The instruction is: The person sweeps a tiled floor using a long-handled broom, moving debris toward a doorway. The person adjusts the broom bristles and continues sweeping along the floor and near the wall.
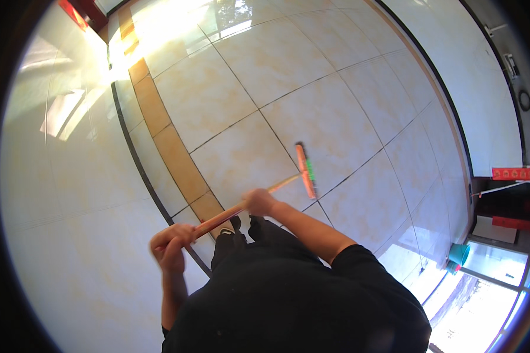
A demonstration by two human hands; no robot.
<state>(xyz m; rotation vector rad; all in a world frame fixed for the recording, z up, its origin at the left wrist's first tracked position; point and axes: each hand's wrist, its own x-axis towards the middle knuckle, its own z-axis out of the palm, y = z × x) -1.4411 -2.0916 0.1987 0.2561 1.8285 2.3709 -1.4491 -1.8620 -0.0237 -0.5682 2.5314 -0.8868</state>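
Observation:
A push broom [306, 171] with an orange head and green and dark bristles rests on or just above the tiled floor [229, 145], its head ahead and to the right of my feet. Its long handle slants back towards the lower left. My left hand [173, 245] is closed around the upper end of the handle. Further down the same handle, nearer the broom head, my right hand [259, 202] grips it with the arm stretched forward. Both hands are slightly blurred. No dirt can be made out beside the bristles.
A tiled wall [75, 176] with a dark base strip rises on the left. Another pale wall [481, 88] curves along the right. A teal bucket [459, 254] stands by the bright doorway at lower right. Strong sunlight glares on the floor at upper left.

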